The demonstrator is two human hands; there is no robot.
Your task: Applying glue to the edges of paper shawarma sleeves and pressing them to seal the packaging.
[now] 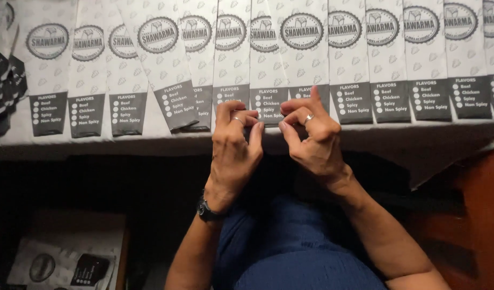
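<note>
In the head view, both hands worked at the near end of one white paper sleeve (267, 80) in an overlapping row laid along the desk (150, 140). The left hand (233, 147) and the right hand (311, 140) were curled, fingertips pinched on the sleeve's dark printed end at the desk's near edge. The risk looked twofold: a hard pinch could crease or tear the thin paper, and a sideways tug could drag the neighbouring sleeves (174, 75) out of their overlap, since they lay touching. Loose sleeves near the edge might slip to the floor, where more paper (59, 263) lay.
</note>
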